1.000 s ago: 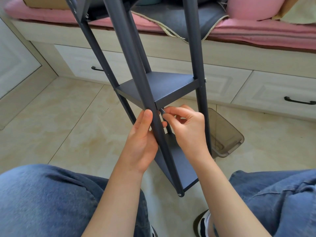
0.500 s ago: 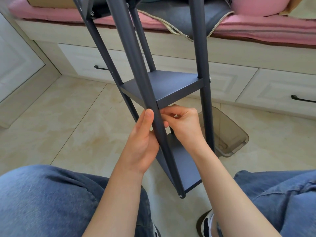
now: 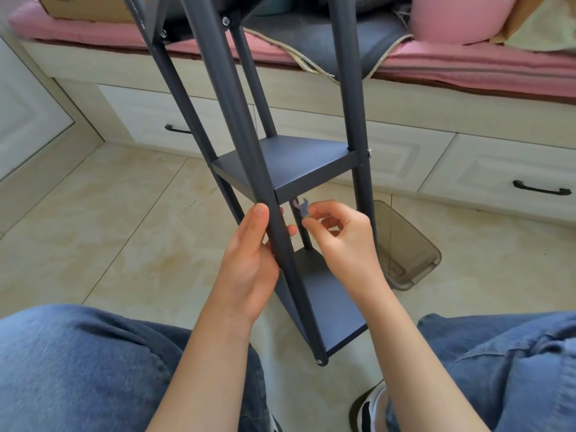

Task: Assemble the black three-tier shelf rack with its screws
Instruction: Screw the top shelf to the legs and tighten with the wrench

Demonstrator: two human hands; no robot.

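Head view shows the black shelf rack [image 3: 299, 163] tilted toward the person, with its near post [image 3: 249, 169] running down between their knees and its top end up by the bench. Fingers and thumb of the left hand [image 3: 249, 260] wrap around that post, just under the middle shelf [image 3: 302, 165]. A thumb and finger of the right hand [image 3: 346, 241] pinch a tiny flat wrench [image 3: 301, 207], and its open end sits just below the front corner of the middle shelf. That wrench is very small, so I think it could slip out of the pinch and drop to the floor or get lost under the rack. It could also miss the screw there (I cannot see that screw, it is hidden) and just turn on nothing. If the left hand lets go, the leaning rack might tip or twist, and a loose joint could go crooked. Underneath is a shiny tan tile floor [image 3: 140, 232]. A see-through bin [image 3: 402, 254] lies on its side just right of the rack. Behind are white drawers [image 3: 486, 179] with dark handles, and on top is a bench with a pink cushion [image 3: 467, 67] and a cardboard box [image 3: 90, 7].
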